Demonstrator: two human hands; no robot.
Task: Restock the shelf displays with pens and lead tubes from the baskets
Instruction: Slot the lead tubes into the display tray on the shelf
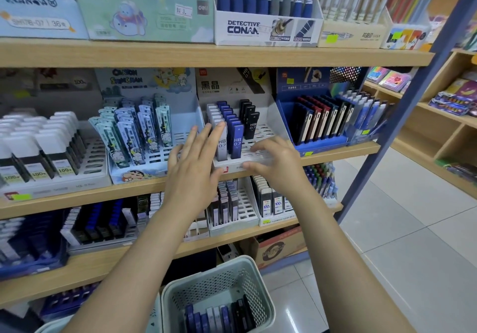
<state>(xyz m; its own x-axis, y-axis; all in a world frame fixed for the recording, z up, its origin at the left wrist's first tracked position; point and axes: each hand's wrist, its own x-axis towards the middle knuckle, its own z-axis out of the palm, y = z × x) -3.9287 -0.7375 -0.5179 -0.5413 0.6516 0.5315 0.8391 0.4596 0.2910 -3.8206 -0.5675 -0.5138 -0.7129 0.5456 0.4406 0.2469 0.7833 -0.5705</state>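
A white slotted display tray (260,136) on the middle shelf holds rows of grey, blue and black HB 0.7 lead tubes (236,136). My left hand (193,162) is spread flat with straight fingers at the tray's left side, its fingertips against the front grey tube. My right hand (276,162) rests on the tray's front right part with fingers loosely curled and holds nothing I can see. Below, on the floor, a pale green perforated basket (260,296) contains several blue, grey and black lead tubes (219,317).
Neighbouring displays crowd the shelf: a cartoon lead tube tray (144,131) on the left and a blue tray (322,126) on the right. Pen boxes (268,22) stand on the shelf above. A blue steel upright (402,115) and a cardboard box (278,247) stand to the right.
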